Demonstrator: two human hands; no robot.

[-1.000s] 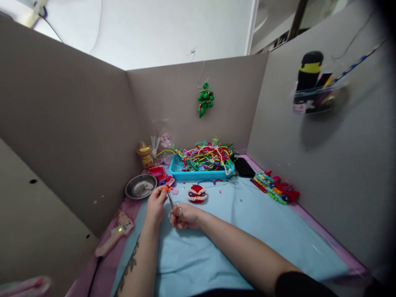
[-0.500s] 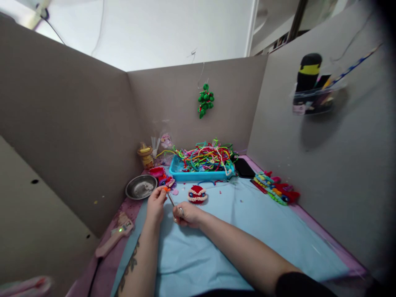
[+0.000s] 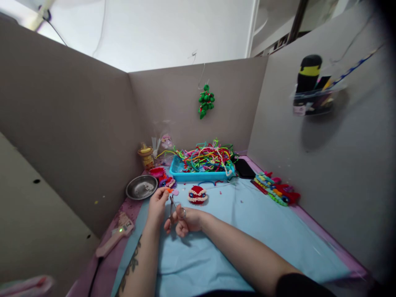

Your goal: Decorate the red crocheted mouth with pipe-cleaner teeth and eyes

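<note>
Between the fingertips of my left hand (image 3: 158, 202) is a small orange piece (image 3: 170, 190), its shape too small to make out. My right hand (image 3: 185, 220) has its fingers in the handles of a pair of scissors (image 3: 172, 205). The blades are parted and point up toward the orange piece, a little apart from it. Just right of the scissors, a red crocheted piece (image 3: 197, 195) with cream ruffled trim and blue eyes lies on the light blue cloth (image 3: 235, 231). A pink round scrap (image 3: 175, 192) lies beyond my left fingertips.
A blue tray (image 3: 201, 176) heaped with coloured yarn stands at the back. To the left are a metal bowl (image 3: 133, 187) and a pink glue gun (image 3: 113, 241) with a cord. Crocheted pieces (image 3: 278, 189) and a black phone (image 3: 244, 168) lie right. Grey panels surround the table.
The scissors have gone from closed to spread, and the fingers of my right hand have opened with the handles. My left hand has shifted slightly right with the orange piece.
</note>
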